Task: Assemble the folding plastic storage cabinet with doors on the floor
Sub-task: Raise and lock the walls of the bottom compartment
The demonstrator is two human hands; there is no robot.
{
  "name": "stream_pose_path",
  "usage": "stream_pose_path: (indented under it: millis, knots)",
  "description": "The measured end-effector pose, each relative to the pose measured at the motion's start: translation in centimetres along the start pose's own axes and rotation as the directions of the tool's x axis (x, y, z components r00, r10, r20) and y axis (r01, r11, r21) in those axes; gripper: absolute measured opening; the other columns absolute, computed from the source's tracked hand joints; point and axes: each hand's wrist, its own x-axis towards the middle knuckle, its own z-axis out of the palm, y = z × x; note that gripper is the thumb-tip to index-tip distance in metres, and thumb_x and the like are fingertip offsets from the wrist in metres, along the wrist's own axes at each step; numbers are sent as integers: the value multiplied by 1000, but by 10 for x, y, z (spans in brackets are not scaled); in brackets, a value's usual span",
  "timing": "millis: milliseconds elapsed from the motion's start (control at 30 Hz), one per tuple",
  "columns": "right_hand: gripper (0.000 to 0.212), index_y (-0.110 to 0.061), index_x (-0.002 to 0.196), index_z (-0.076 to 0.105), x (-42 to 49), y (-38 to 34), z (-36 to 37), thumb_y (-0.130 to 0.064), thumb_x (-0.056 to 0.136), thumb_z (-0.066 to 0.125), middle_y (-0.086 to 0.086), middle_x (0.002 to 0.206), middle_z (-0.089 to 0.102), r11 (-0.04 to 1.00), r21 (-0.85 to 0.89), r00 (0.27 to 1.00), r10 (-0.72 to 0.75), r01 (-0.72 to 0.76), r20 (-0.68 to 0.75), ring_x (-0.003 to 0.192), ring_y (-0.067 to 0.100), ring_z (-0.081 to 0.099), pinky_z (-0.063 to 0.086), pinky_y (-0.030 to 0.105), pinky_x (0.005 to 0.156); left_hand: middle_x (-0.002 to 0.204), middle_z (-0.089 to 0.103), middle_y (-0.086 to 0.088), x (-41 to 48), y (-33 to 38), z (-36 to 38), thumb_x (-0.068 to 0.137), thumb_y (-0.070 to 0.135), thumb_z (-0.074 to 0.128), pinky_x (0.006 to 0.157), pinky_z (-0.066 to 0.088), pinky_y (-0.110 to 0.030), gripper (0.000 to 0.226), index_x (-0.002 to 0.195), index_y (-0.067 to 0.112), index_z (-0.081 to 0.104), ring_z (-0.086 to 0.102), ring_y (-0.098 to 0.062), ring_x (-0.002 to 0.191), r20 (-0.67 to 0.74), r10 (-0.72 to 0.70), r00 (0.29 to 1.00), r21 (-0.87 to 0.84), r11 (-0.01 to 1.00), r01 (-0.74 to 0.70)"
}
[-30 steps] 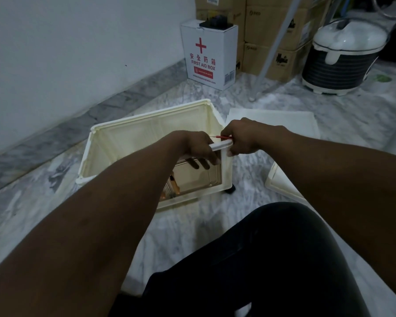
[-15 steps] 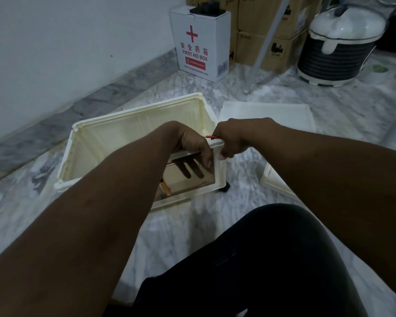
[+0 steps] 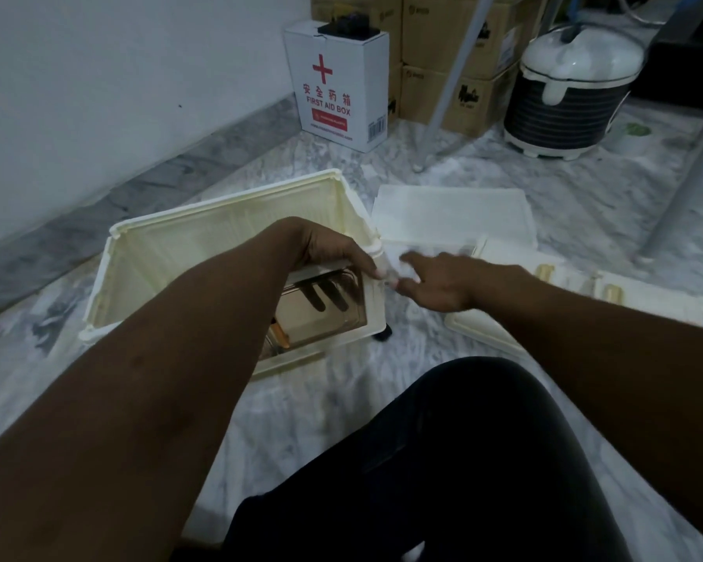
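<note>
A cream plastic cabinet frame [image 3: 228, 212] stands unfolded on the marble floor, open at the top, with a clear door panel [image 3: 325, 314] in its near side. My left hand [image 3: 333, 253] grips the near top rim, its fingers curled over the edge and showing through the clear door. My right hand [image 3: 435, 281] hovers just right of the frame's near right corner, fingers spread and blurred, holding nothing. A flat cream panel [image 3: 451, 215] lies on the floor to the right, and another cream panel [image 3: 488, 330] lies under my right forearm.
A white first aid box [image 3: 337, 83] stands by the wall behind the frame. Cardboard boxes [image 3: 463, 95] and a rice cooker [image 3: 573, 91] sit at the back right. Metal legs [image 3: 682, 176] slant down at the right. My dark-trousered knee [image 3: 463, 460] is in front.
My right hand has let go of the frame's near right corner and moved away to the right with fingers spread. My left hand keeps its grip on the rim.
</note>
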Motion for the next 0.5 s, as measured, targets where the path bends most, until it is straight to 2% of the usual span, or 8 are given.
stream_pose_path:
  millis: [67,167,267,367,500]
  knots:
    - [65,-29,153,24,7,3,20,-62,97,33,15,151,43,999,30,996,8,-11,93,135,34,44,36,43,109,116,73,-10,-1,4,0,69,56,77,105,45,-49,66,116,10,73,67,-29,115,5,1,1000,16,1000,-1]
    - [50,-31,149,34,18,-2,43,-44,101,40,11,148,48,997,83,994,-12,3,109,124,30,53,42,41,103,118,72,-15,2,10,0,64,64,78,104,47,-49,77,116,8,73,67,-29,114,2,-10,1000,24,1000,10]
    - [53,-29,150,33,25,-3,53,-31,100,48,11,144,51,996,90,996,-31,24,82,119,30,55,46,39,95,118,72,-17,7,13,0,63,65,78,104,48,-47,81,117,5,72,67,-30,114,7,-18,1000,13,1000,18]
    - [54,-30,150,35,28,1,57,-30,99,50,11,140,53,996,73,998,-49,46,36,117,31,56,44,36,85,118,71,-18,10,11,-2,67,61,77,106,47,-46,76,116,3,72,66,-30,116,17,-24,1000,-1,1000,24]
    - [53,-33,148,39,32,3,56,-34,97,52,11,140,52,999,32,999,-42,43,-12,118,32,56,44,37,87,118,71,-19,12,10,-3,73,55,74,109,44,-44,69,119,2,71,65,-30,117,32,-28,999,-5,1000,28]
